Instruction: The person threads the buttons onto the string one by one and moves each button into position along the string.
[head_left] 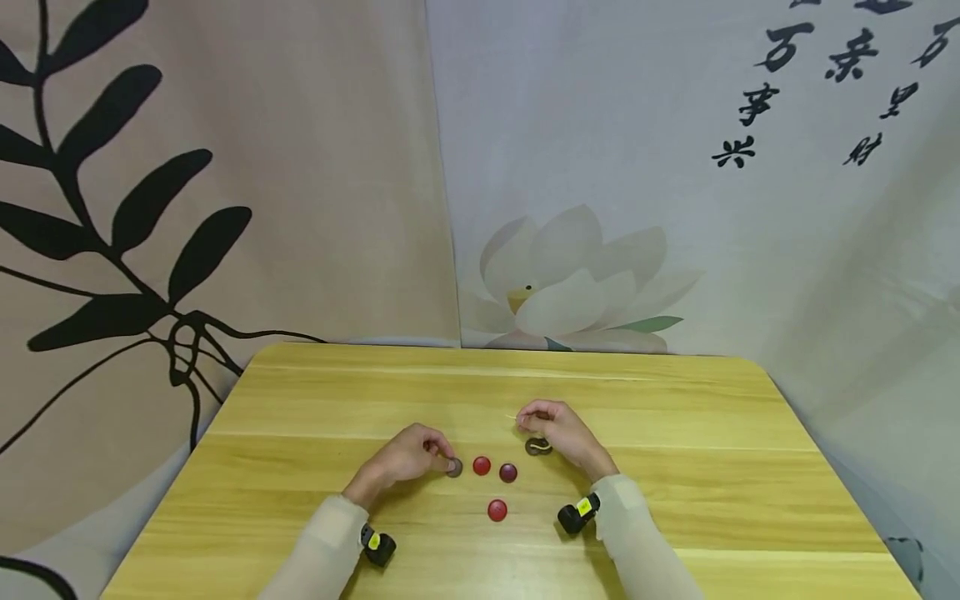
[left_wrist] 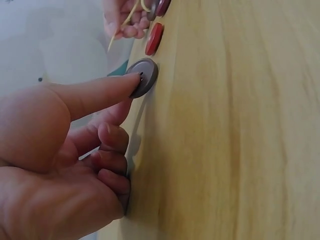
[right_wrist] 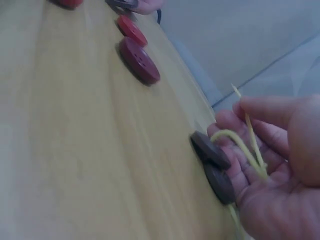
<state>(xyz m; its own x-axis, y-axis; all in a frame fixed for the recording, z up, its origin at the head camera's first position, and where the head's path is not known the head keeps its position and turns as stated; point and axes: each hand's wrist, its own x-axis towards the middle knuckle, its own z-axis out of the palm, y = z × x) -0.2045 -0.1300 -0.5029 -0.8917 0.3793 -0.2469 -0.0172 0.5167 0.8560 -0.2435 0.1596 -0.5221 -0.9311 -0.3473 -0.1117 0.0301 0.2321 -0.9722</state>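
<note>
My left hand (head_left: pixel 411 454) pinches a grey-brown button (left_wrist: pixel 145 75) near the table's middle. Its thumb lies against the button's face by the holes, with a finger behind; the other fingers curl inward. To the right and a little farther back, my right hand (head_left: pixel 558 429) holds a thin yellow cord (right_wrist: pixel 253 140), its pointed tip sticking out past the thumb and finger. Two dark brown buttons (right_wrist: pixel 219 182) are strung on this cord and sit under the right hand's fingers, one overlapping the other. Part of the cord is hidden by the palm.
Between the hands lie a red button (head_left: pixel 482 466) and a maroon button (head_left: pixel 508 473). Another red button (head_left: pixel 497 510) lies nearer the front. The wooden table (head_left: pixel 300 400) reaches back to a printed curtain (head_left: pixel 360 167). Black cameras sit on both wrists, low over the tabletop.
</note>
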